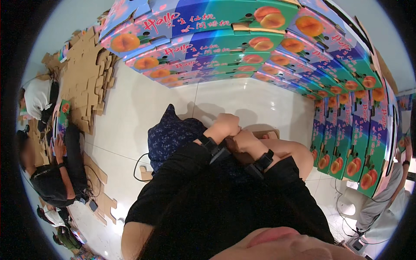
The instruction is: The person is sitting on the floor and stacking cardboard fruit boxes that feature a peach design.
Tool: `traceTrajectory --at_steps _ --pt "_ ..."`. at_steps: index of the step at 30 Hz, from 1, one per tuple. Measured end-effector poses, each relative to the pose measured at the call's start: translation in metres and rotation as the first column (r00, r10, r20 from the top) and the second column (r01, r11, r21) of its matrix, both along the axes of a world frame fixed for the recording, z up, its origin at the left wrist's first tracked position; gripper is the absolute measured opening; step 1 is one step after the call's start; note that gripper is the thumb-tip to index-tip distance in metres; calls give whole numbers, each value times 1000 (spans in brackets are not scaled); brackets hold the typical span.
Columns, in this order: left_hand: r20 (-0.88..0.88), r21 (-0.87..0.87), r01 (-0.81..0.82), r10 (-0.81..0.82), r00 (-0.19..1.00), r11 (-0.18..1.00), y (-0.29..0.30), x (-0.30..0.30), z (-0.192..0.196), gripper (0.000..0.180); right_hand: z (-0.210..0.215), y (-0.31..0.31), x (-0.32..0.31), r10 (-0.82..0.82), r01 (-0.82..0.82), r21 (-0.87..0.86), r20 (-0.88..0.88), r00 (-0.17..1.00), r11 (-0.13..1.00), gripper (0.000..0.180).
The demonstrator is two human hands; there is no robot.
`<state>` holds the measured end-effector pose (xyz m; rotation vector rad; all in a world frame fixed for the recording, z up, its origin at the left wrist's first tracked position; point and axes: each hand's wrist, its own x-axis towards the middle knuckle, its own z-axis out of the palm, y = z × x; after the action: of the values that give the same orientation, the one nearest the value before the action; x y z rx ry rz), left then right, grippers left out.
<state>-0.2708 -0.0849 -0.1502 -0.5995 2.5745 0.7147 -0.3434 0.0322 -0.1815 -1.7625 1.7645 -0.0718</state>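
Both wrists bend inward, left hand (225, 124) fisted against right hand (244, 139) (fingers curled, contents unseen) above the lap

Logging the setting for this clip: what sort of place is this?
Probably a fruit-packing workroom: stacked colourful fruit cartons line the walls, flat brown cardboard blanks lie heaped on the white tiled floor, and another person handles a carton nearby.

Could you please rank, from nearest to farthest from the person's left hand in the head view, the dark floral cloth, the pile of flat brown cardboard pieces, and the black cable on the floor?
1. Dark floral cloth, just left of the left hand.
2. Black cable on the white floor, lower left.
3. Pile of flat brown cardboard pieces, far upper left.
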Motion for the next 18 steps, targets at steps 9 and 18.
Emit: traceTrajectory --at_steps 9,18 --pt "-35 -1 -35 35 999 999 -5 2 -3 38 18 -5 4 -48 53 -54 95 994 997 21" --pt "-10 23 -36 36 999 999 -6 2 6 39 16 -1 -5 -23 8 104 140 990 995 28"
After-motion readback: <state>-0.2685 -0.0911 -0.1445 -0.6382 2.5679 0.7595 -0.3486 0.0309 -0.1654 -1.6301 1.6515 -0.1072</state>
